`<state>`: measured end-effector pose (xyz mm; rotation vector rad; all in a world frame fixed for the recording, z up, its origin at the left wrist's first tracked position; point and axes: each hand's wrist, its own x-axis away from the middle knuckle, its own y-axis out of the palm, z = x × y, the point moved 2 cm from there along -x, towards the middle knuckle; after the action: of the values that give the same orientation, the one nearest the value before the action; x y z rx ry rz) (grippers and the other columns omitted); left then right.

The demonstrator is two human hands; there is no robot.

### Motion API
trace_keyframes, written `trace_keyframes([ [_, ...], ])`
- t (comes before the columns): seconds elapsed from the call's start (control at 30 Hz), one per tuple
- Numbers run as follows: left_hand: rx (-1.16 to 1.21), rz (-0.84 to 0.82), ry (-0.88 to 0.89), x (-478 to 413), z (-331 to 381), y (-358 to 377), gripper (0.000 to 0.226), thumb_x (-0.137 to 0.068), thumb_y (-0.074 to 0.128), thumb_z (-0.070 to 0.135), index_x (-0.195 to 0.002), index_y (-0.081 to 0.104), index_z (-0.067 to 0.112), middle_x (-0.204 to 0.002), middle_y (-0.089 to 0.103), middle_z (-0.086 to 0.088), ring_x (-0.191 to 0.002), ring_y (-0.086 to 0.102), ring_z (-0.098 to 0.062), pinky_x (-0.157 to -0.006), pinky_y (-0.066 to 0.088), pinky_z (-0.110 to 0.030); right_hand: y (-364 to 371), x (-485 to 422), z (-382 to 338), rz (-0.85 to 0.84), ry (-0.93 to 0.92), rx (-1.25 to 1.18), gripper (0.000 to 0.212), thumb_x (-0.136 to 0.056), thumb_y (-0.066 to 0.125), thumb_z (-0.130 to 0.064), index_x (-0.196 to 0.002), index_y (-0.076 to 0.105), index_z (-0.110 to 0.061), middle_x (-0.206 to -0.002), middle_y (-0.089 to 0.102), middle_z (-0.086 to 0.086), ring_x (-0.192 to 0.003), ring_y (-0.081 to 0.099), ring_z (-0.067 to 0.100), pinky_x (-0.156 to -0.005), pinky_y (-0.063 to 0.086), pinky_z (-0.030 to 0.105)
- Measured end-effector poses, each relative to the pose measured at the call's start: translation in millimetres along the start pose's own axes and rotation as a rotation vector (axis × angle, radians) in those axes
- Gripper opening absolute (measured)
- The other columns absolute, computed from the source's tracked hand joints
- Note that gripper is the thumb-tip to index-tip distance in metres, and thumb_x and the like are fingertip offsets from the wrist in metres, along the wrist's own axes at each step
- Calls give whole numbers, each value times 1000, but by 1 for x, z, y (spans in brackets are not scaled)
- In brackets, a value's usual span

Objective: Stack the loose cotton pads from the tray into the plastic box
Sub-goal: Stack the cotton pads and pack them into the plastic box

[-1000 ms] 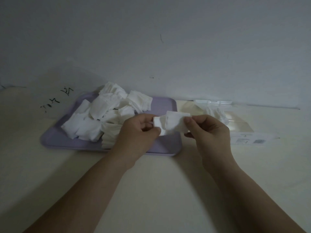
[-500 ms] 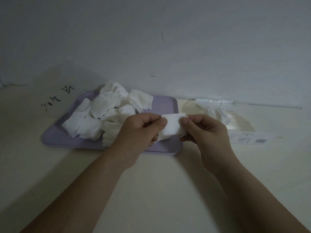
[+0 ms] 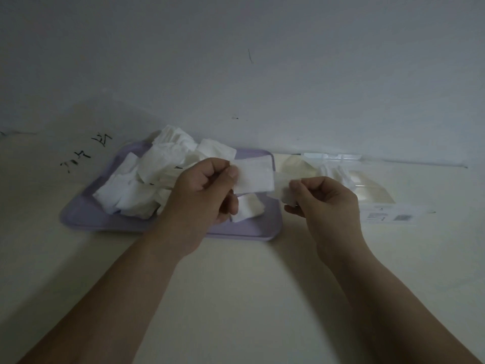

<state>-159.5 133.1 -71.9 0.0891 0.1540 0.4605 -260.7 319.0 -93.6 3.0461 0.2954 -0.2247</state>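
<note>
Being pinched by fingers of the left hand (image 3: 207, 190): one cotton pad (image 3: 253, 174); a thinner piece (image 3: 284, 190) is pinched by the right hand (image 3: 325, 203), plastic box (image 3: 409, 214) just behind those fingers. Slack grip, and it is dropped short.

The bare left forearm (image 3: 126, 290) and right forearm (image 3: 399, 298) come in from the bottom edge and angle toward each other. The left grip (image 3: 202, 193) is curled, knuckles up, with its thumb pinching a cotton pad (image 3: 256, 177) by one edge. The right grip (image 3: 326, 203), near it and slightly lower, has its fingers curled under and pinches a second pad (image 3: 284, 191) between thumb and forefinger. The two grips do not touch.
</note>
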Motion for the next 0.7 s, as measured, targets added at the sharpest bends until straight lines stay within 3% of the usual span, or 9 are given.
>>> trace_keyframes([
  [0.07,47,-139,-28,5,3,7,13,-105,57,12,-93,61,10,-57,55,-9,-44,45,-12,-39,28,-21,2,2,-1,-59,42,-49,8,-93,75,-8,-87,76,-5,-83,78,14,-79,75,26,-79,65,44],
  [0.13,-45,-172,-33,7,-2,12,9,-104,58,9,-99,65,5,-61,60,-10,-47,50,-12,-41,32,-22,4,5,-5,-146,84,-108,5,-93,75,-6,-89,75,-2,-87,78,20,-81,76,32,-78,65,44],
  [0.27,-131,-126,-22,5,-10,13,8,-102,61,5,-103,68,3,-70,68,-13,-51,47,-18,-48,40,-23,10,10,-11,-242,123,-184,3,-92,72,-1,-92,73,2,-89,77,25,-79,76,34,-74,64,43],
  [0.4,-69,-64,-23,4,-10,12,5,-99,64,0,-100,68,2,-70,70,-10,-49,56,-9,-47,44,-19,11,10,-10,-271,143,-205,12,-94,71,-2,-98,70,8,-94,76,29,-85,77,40,-74,63,39],
  [0.7,-37,-14,-44,2,-12,11,5,-98,65,1,-98,66,6,-69,67,-14,-49,57,-9,-48,45,-20,11,11,-7,-317,100,-162,10,-96,68,-4,-100,75,2,-92,77,26,-84,76,35,-76,64,38],
])
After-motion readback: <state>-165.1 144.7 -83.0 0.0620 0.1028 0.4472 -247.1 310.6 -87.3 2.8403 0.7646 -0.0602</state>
